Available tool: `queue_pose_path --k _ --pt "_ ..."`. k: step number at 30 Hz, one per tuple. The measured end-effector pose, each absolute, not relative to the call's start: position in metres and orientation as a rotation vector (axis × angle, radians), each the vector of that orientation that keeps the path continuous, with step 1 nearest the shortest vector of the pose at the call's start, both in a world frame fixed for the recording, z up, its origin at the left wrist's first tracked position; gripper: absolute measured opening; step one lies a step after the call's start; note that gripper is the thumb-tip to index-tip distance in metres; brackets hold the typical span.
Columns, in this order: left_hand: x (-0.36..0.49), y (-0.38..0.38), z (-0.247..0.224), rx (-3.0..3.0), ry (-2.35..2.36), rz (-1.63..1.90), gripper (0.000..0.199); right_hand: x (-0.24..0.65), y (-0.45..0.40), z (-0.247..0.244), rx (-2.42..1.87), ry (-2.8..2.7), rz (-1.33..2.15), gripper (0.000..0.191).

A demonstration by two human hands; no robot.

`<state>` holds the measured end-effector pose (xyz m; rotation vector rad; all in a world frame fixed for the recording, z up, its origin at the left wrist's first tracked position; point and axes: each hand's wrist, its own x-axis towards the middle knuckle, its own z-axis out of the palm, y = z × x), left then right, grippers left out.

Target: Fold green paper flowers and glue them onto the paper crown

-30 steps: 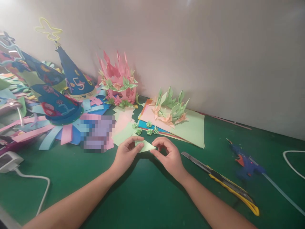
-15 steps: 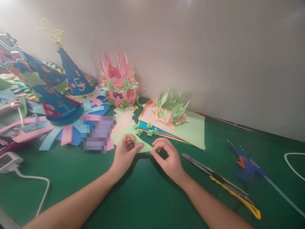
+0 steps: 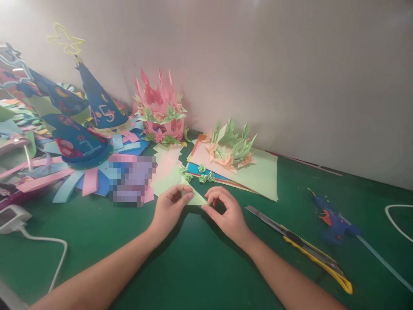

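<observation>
A light green sheet of paper (image 3: 196, 199), folded into a triangle, is held between both hands above the green table (image 3: 193, 258). My left hand (image 3: 172, 209) pinches its left side between thumb and fingers. At the right corner, the thumb and fingertips of my right hand (image 3: 227, 213) close on the paper. Just beyond the hands lie several small green paper roses (image 3: 202, 168). Behind them a green paper crown (image 3: 234, 144) with peach flowers rests on a stack of coloured sheets (image 3: 263, 176).
A yellow utility knife (image 3: 316, 252) with its blade out lies to the right, and past it a blue glue gun (image 3: 335, 217). Blue cone hats (image 3: 103, 101), paper strips (image 3: 90, 181) and a pink paper crown (image 3: 158, 99) crowd the left. A white cable (image 3: 64, 254) runs at lower left.
The folded paper has turned slightly and now shows a clearer triangle with its point up. The left fingers have shifted a little along it; the right hand still pinches its corner.
</observation>
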<state>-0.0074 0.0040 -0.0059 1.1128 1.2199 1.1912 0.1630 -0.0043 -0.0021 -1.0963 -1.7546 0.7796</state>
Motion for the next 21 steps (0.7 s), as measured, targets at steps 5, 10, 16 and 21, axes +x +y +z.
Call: queue_pose_path --k 5,10,16,21 --pt "-0.0080 0.0030 -0.0074 1.152 1.222 1.132 0.016 0.1632 -0.0051 -0.0020 -1.067 -1.819 0.820 0.012" --pt "-0.0084 0.0039 -0.0111 1.182 1.227 1.094 0.017 0.1621 -0.0059 0.0002 -1.073 -1.867 0.898 0.007" --pt "-0.0080 0.0038 -0.0119 1.174 1.262 1.097 0.016 0.1628 -0.0047 0.0020 -1.124 -1.799 0.876 0.007" --pt "-0.0069 0.0017 -0.0072 1.167 1.240 1.054 0.021 0.1647 -0.0044 0.0048 -1.040 -1.743 0.931 0.007"
